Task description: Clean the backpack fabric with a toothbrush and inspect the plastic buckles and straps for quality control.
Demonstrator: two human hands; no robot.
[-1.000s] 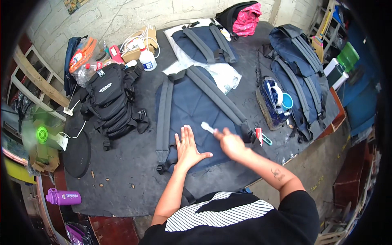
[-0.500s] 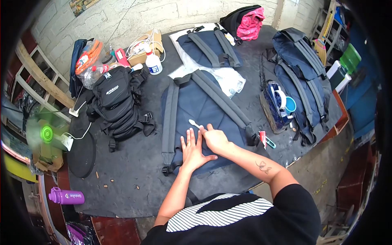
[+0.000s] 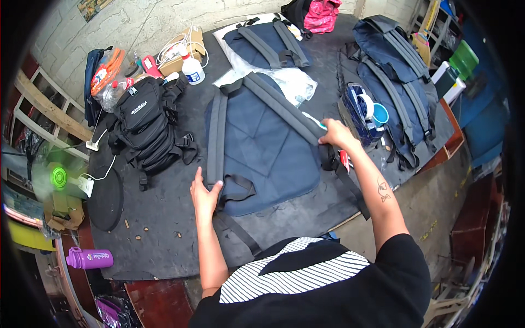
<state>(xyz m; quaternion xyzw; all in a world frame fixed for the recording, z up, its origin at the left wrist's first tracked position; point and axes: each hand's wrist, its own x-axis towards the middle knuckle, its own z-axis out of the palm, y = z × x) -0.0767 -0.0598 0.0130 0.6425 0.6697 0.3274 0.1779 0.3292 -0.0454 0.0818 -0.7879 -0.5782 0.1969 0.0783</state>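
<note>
A navy backpack (image 3: 268,158) lies on the dark table with its padded back panel up and two grey shoulder straps spread over it. My left hand (image 3: 204,198) is beside the lower end of the left strap (image 3: 216,136), fingers and thumb apart, the thumb close to the strap's end. At the lower end of the right strap (image 3: 284,107), my right hand (image 3: 338,136) is closed. A white and teal toothbrush (image 3: 313,119) sticks out from its fingers. Whether those fingers also grip the strap, I cannot tell. Black webbing (image 3: 238,232) trails toward me from the bag's lower left.
A black bag (image 3: 150,131) and a spray bottle (image 3: 192,68) stand left. More navy backpacks (image 3: 396,93) lie at the right and back. A clear case (image 3: 358,117) with tape rolls, and a red and white tube (image 3: 344,159), are near my right hand. A purple bottle (image 3: 90,258) is front left.
My hands have parted from the middle of the panel: the left went to the left strap's end, the right carried the toothbrush to the right strap's end. The view has shifted slightly.
</note>
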